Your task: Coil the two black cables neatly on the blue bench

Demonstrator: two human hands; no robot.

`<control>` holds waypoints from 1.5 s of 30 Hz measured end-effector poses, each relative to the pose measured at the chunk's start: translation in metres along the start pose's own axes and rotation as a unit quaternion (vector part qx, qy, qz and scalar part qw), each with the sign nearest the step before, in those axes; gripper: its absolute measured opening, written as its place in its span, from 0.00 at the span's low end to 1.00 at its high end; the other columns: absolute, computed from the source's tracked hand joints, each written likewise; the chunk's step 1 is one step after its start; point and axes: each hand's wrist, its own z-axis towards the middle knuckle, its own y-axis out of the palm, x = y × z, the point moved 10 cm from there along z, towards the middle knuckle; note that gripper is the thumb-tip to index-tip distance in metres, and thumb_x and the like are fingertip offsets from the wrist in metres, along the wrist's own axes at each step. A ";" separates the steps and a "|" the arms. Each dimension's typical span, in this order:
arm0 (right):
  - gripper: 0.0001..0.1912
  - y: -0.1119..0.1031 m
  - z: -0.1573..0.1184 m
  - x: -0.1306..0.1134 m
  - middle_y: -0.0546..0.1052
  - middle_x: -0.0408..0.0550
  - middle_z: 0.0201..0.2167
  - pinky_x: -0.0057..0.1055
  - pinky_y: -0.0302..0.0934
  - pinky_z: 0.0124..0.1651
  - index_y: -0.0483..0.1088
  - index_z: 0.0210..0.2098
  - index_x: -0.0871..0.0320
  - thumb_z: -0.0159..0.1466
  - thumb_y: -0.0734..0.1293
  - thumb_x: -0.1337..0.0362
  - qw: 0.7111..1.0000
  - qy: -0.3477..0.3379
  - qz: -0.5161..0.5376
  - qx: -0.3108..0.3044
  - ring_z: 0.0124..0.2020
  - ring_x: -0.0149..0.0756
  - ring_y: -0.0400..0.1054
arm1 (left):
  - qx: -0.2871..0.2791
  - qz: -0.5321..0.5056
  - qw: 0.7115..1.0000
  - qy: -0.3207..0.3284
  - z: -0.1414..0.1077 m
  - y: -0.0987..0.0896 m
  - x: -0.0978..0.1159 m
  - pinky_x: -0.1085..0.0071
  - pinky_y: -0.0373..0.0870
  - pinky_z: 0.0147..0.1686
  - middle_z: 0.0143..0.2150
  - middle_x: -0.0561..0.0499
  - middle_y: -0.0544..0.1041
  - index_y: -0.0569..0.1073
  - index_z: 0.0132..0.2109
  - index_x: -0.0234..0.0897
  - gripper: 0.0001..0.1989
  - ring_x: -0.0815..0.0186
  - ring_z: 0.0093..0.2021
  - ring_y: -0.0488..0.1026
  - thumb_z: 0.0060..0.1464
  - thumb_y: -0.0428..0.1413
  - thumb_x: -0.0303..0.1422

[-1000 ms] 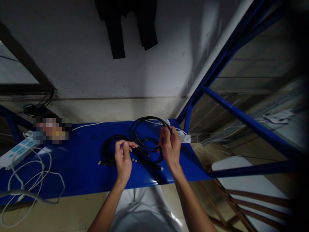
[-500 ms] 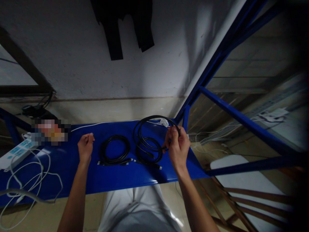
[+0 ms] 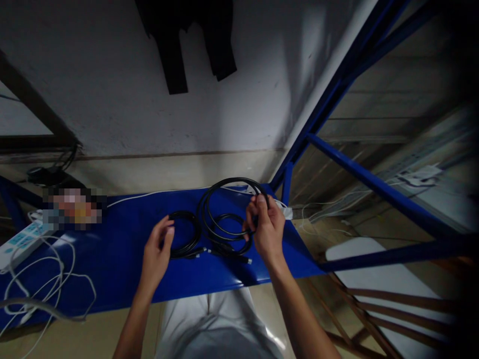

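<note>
In the head view my right hand [image 3: 266, 222] is closed round a looped black cable [image 3: 209, 188], lifted over the right part of the blue table. Beneath that loop a second black cable coil [image 3: 229, 217] lies on the tabletop, partly covered by it. A third black cable coil [image 3: 191, 244] rests to the left, its plug ends pointing right. My left hand [image 3: 159, 244] is over the left edge of this coil, thumb and fingers apart and holding nothing. Whether its fingers touch the coil I cannot tell.
The blue table [image 3: 123, 269] stands against the wall. At its left are a white power strip [image 3: 22, 239], tangled white cables [image 3: 56, 279] and a pixelated item. Blue frame bars [image 3: 359, 179] slope along the right, with a wooden chair [image 3: 396, 299] beyond them.
My left hand has moved right to the left coil, and its fingers have spread. My right hand, still gripping the looped cable, has shifted slightly left.
</note>
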 end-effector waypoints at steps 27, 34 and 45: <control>0.42 0.068 -0.089 0.157 0.75 0.60 0.60 0.46 0.76 0.55 0.53 0.75 0.54 0.70 0.73 0.51 0.923 0.103 -0.247 -0.276 0.52 0.45 0.78 | 0.211 -0.475 0.834 -0.186 -0.062 0.005 -0.037 0.70 0.68 0.38 0.34 0.57 0.68 0.76 0.47 0.39 0.18 0.70 0.34 0.66 0.54 0.73 0.36; 0.32 0.054 -0.109 0.155 0.75 0.57 0.64 0.59 0.66 0.69 0.61 0.73 0.49 0.73 0.70 0.63 0.897 -0.032 -0.316 -0.308 0.66 0.52 0.71 | 0.221 -0.478 0.831 -0.178 -0.063 0.010 -0.049 0.69 0.73 0.42 0.36 0.57 0.70 0.75 0.47 0.38 0.17 0.72 0.34 0.68 0.55 0.72 0.34; 0.25 -0.030 -0.092 0.114 0.76 0.60 0.59 0.59 0.69 0.61 0.73 0.64 0.51 0.70 0.74 0.53 0.796 -0.149 -0.521 -0.271 0.60 0.58 0.71 | 0.175 -0.333 0.905 -0.201 -0.071 0.010 -0.037 0.65 0.60 0.73 0.62 0.48 0.79 0.80 0.56 0.43 0.22 0.61 0.69 0.71 0.55 0.72 0.36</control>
